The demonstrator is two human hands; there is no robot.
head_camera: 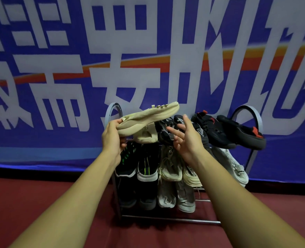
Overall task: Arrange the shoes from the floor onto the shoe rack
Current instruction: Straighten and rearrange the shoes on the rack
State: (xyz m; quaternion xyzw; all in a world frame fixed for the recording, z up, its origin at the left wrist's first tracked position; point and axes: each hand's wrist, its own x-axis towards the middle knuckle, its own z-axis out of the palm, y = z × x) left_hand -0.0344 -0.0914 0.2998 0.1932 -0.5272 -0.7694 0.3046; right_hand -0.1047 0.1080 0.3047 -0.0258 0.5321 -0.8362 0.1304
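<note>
My left hand (113, 136) grips the heel of a beige shoe (148, 117), held on its side above the left end of the top shelf of the metal shoe rack (169, 219). Its mate, another beige shoe (145, 136), rests on that shelf just below. My right hand (185, 137) hovers open in front of the top shelf, palm turned left, fingers spread, holding nothing. A grey-black knit pair (166, 129) and black-red shoes (241, 130) fill the rest of the top shelf.
The middle shelf holds black sneakers (144, 167) and cream ones (171, 169); white sneakers (235, 167) sit at its right. Grey shoes (176, 197) stand on the lowest level. A blue banner (58, 86) hangs right behind the rack. The floor is dark red (31, 194).
</note>
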